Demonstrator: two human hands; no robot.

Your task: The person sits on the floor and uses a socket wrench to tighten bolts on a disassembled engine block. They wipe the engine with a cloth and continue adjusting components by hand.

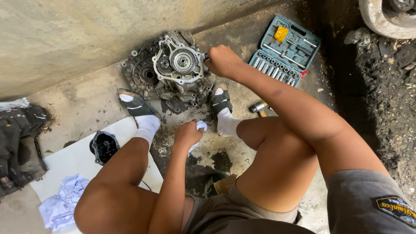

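Note:
A greasy metal gearbox housing (167, 71) lies on the concrete floor against a wall, its gears exposed on top. My right hand (223, 60) is closed around a tool at the housing's right edge; only a dark tip of the tool shows. Lower down, my left hand (188, 132) is clenched on a white rag (200, 126) just in front of the housing. My feet, in white socks and grey sandals, rest on either side of the housing.
An open blue socket set case (284, 50) lies at the right of the housing. A hammer (258, 107) is by my right foot. A black round cover (104, 146) and crumpled white rags (63, 201) sit on a white sheet (73, 167). Dark parts (17, 143) lie far left.

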